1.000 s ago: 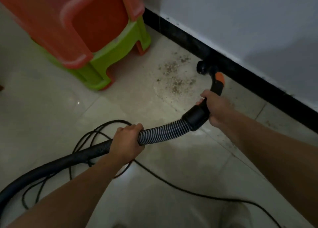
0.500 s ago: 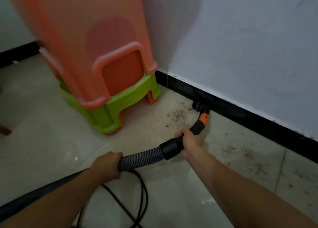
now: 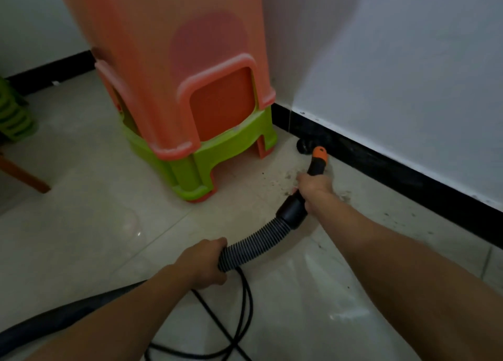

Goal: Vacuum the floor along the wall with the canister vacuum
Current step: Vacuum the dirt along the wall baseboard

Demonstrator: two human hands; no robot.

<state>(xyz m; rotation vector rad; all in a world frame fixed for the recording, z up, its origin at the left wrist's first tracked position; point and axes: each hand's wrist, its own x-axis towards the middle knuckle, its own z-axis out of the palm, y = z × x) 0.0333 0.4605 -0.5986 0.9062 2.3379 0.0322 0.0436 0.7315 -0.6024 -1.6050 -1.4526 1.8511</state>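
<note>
Black nozzle (image 3: 304,146) is seen, head view, against the baseboard (image 3: 386,160), near the stacked stools (image 3: 190,110). The wand (image 3: 319,158) is gripped by the right hand (image 3: 315,185), the hose (image 3: 255,245) by the left hand (image 3: 204,262). The tip is best kept low and drawn slowly through the grit (image 3: 289,176). Since a second ago, it has been carried nearer the stools.

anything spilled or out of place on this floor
Dark grit is scattered over the pale tiles along the black baseboard, thickest around the right hand gripping the vacuum handle, with more specks farther right. The black cord lies in loose loops beneath the left hand holding the hose. Nothing looks broken.
</note>
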